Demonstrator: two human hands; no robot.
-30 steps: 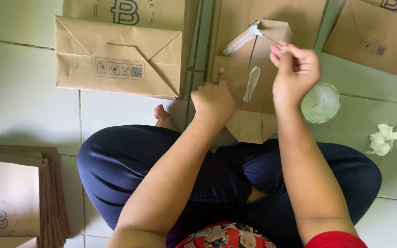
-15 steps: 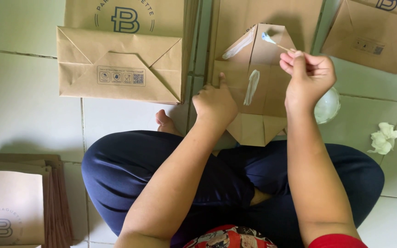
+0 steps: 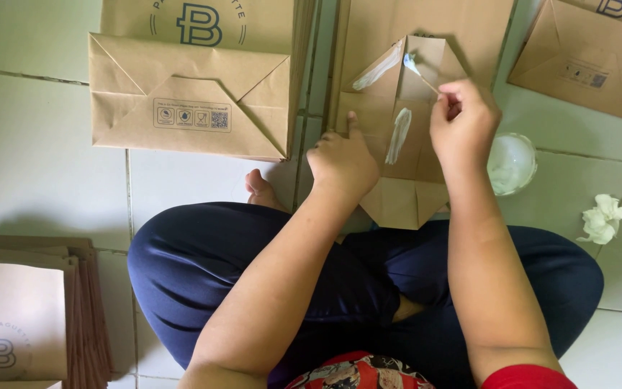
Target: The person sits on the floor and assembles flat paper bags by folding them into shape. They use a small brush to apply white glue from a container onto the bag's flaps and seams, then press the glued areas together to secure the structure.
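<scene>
I sit cross-legged on a tiled floor. A brown paper bag lies flat in front of my knees with its bottom flaps opened out and white glue streaks on them. My left hand presses down on the bag's left flap, fingers curled. My right hand pinches a thin stick whose white, glue-covered tip touches the upper flap. A small clear cup of white glue stands just right of my right hand.
A folded brown bag lies on a stack at the upper left. Another bag is at the upper right. A pile of flat bags sits at the lower left. A crumpled white tissue lies on the tiles at right.
My right hand has moved down and left, bringing the stick's tip onto the upper flap. The left hand has stayed on the bag.
</scene>
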